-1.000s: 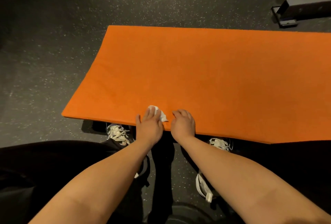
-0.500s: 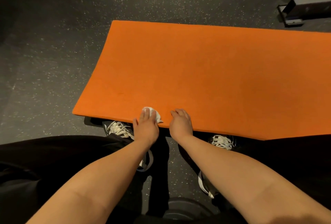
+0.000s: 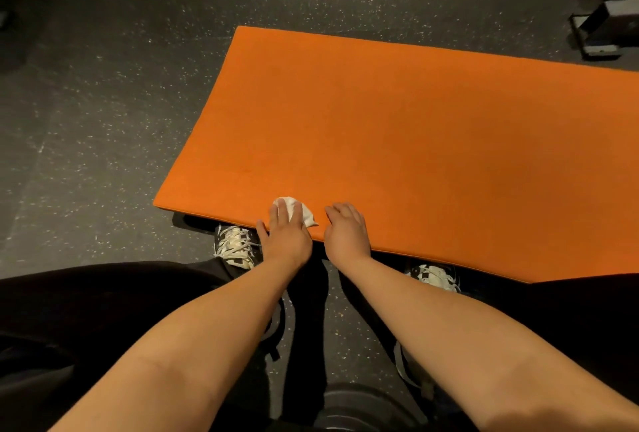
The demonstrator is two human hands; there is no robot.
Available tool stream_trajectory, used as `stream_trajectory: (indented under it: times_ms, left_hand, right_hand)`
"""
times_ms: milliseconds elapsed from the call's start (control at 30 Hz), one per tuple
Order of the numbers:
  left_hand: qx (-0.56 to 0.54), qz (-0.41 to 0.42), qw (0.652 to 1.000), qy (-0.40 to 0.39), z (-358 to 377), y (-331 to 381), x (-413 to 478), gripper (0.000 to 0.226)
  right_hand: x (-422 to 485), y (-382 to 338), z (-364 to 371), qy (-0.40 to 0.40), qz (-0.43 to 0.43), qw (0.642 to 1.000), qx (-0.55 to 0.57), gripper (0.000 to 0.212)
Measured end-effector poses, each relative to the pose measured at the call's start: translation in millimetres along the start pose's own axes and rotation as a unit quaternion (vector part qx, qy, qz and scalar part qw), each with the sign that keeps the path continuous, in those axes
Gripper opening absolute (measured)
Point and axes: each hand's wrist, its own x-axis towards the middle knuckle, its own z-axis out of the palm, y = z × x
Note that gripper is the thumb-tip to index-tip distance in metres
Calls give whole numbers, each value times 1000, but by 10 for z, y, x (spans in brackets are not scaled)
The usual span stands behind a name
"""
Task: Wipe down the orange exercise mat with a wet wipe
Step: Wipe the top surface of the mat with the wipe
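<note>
Both hands sit at the near edge of the orange exercise mat [image 3: 397, 137], which lies on the dark speckled floor [image 3: 103, 120] with that edge over the person's shoes [image 3: 237, 246]. From my end, the left hand [image 3: 285, 238] presses flat on the wet wipe [image 3: 301, 212], fingers straight over the crumpled white wad, which pokes out past the fingertips and to their right; nothing is pinched. The right hand [image 3: 345, 232] rests just beside it on the mat, fingers loosely bent and holding nothing. I read it as bracing the edge. I judge this to be the wiping step, with much left to do: the wipe is near the left end, with broad orange surface beyond, though I cannot tell wet from dry. Next I would call for a sweep of the left palm across the mat, with even pressure so the wad does not roll out, while the right hand steadies the mat.
</note>
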Motion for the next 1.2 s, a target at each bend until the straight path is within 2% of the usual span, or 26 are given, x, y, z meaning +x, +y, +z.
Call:
stream_trajectory:
  times_ms: [167,233,400,467,600,667,867,933,1100,1200]
  left_hand:
    - [4,115,993,-20,114,31,-132,54]
    - [16,96,995,-15,57,-57,-52,54]
    - [16,-11,1000,-1,-71,-176,127,58]
    - [1,-2,1000,-4,-25,-75,63,59]
    - [-12,94,995,-18,82,-50,-65,59]
    - [11,113,993,-21,27,-118,3,57]
    - [13,-9,999,30,-151,-350,248,56]
    - [-3,-9,1000,26,-107,-288,187,56]
    - [13,103,995,-1,-6,-246,38,54]
    - [30,37,999,8,-160,-431,221,56]
  right_hand:
    - [73,-90,45,-31,14,999,42,48]
    - [66,-93,69,-47,13,998,29,51]
    - [38,-119,116,-56,13,998,-29,58]
    - [65,-134,126,-39,11,998,-38,54]
    - [122,-229,144,-19,1,1000,-15,49]
    - [132,-290,170,-21,-3,1000,-6,47]
    - [80,-347,237,-30,-20,998,-42,57]
    - [78,-332,245,-24,-19,999,-43,55]
    - [70,-286,285,-16,-8,999,-36,51]
    - [90,-280,285,-28,-10,997,-67,54]
